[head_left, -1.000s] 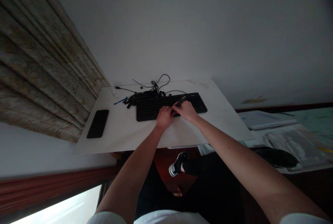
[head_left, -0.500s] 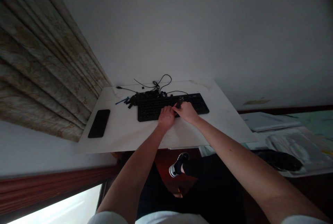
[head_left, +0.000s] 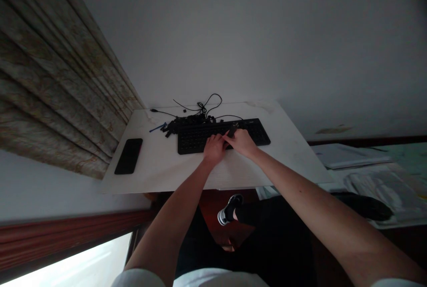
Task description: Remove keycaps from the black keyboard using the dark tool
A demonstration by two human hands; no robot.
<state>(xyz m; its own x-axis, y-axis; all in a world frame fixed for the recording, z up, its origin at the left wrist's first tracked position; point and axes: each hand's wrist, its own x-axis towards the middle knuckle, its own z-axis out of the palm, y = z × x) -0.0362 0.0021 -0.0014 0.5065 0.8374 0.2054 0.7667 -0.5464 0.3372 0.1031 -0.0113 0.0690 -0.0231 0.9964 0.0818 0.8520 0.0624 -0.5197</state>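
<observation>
A black keyboard (head_left: 191,140) lies on the white desk, with part of its middle hidden by my hands. My left hand (head_left: 214,147) rests on its front middle, fingers laid over the keys and thumb side close to the other hand. Just to the right, my right hand (head_left: 243,141) is closed round a small dark tool (head_left: 233,130) with a shiny tip, held over the keys. Its lower end is hidden, so its exact kind cannot be made out. Behind the keyboard lies a heap of loose black keycaps (head_left: 187,121).
A looped black cable (head_left: 215,96) lies at the back, near the wall. Left of the keycaps is a thin blue stick-like tool (head_left: 158,127). A black phone (head_left: 128,156) lies at the desk's (head_left: 160,167) left side. Papers (head_left: 353,156) are stacked at the right.
The whole view has shifted slightly. Both hands stay at the same place on the keyboard, and the right one still grips the dark tool.
</observation>
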